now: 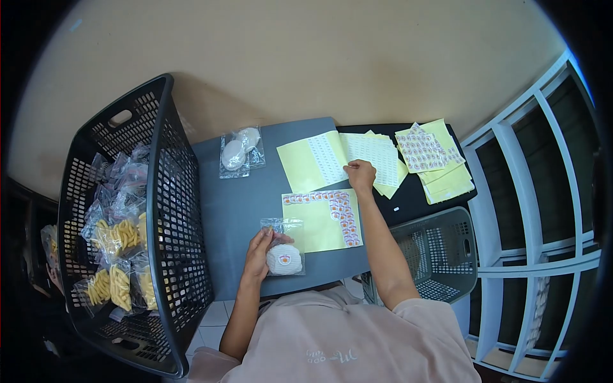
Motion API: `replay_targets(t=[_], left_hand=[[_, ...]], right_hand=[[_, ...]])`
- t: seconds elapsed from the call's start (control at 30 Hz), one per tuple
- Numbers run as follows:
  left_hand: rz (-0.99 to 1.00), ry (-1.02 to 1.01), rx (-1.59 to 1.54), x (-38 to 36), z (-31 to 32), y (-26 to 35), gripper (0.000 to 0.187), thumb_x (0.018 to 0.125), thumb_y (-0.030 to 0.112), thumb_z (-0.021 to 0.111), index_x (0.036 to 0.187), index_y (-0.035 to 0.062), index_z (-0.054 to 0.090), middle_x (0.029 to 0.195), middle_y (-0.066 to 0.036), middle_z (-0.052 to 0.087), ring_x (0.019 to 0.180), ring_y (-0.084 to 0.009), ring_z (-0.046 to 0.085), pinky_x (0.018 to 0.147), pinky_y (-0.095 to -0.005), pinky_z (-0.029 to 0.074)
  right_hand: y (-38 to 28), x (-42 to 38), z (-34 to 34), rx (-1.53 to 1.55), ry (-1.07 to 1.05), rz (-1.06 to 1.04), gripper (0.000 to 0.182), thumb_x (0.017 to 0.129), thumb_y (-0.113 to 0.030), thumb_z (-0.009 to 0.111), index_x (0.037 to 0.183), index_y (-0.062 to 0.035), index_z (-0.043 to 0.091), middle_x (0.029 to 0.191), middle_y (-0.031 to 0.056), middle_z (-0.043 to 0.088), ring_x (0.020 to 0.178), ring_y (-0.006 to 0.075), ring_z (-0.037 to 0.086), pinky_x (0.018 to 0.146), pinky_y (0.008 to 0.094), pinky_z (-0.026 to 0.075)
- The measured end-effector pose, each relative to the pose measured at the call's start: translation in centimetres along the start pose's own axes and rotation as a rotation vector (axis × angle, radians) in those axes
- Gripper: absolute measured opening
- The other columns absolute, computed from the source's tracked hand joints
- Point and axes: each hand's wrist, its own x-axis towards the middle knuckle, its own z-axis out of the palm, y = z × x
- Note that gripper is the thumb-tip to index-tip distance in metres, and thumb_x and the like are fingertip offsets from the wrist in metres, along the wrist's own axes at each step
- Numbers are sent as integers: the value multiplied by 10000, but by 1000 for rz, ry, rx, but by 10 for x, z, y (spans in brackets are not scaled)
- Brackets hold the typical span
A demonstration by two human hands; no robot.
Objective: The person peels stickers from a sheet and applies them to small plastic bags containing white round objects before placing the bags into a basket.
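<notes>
My left hand (pixel 257 254) is closed on the edge of a clear plastic bag (pixel 294 230). Inside the bag is a white rounded item (pixel 278 264), with something pinkish above it; a round printed sticker (pixel 285 259) shows on its front. Fingertips pinched, my right hand (pixel 361 173) is over the right edge of a yellow sheet with small white labels (pixel 327 159); whatever lies between the fingers is too small to make out. Below that hand lies a yellow sheet with round stickers (pixel 313 223), partly bare and partly covered by the bag.
Two bagged white rounds (pixel 234 154) lie on the grey table (pixel 236 204). Further label sheets (pixel 377 156) and sticker sheets (pixel 424 150) are at the right. A tall dark basket (pixel 182 210) with bagged yellow pieces (pixel 121 281) stands left; a grey-green basket (pixel 469 246) sits lower right.
</notes>
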Motion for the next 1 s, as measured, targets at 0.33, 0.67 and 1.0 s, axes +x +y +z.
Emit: replay_targets(t=[0.33, 0.67, 1.0], left_hand=[[4, -50, -6, 5, 13, 8, 206, 988, 218, 494, 921, 33, 556, 874, -145, 633, 888, -284, 671, 776, -384, 555], [220, 48, 171, 7, 22, 11, 253, 991, 201, 489, 1007, -40, 566, 946, -171, 658, 903, -272, 677, 817, -343, 544], [243, -27, 106, -2, 40, 32, 378, 1025, 234, 372, 1159, -73, 546, 1121, -232, 629, 1076, -331, 616, 976, -398, 457]], right_hand=[[-9, -6, 3, -130, 61, -59, 90, 740, -70, 700, 819, -36, 726, 824, 186, 683, 788, 360, 660, 748, 428, 521], [-12, 0, 5, -246, 33, -261, 90, 806, -34, 564, 825, 43, 606, 813, 258, 646, 795, 427, 635, 740, 472, 506], [-37, -15, -18, 91, 146, -305, 88, 833, -78, 625, 837, 5, 595, 789, 171, 663, 712, 309, 663, 664, 397, 503]])
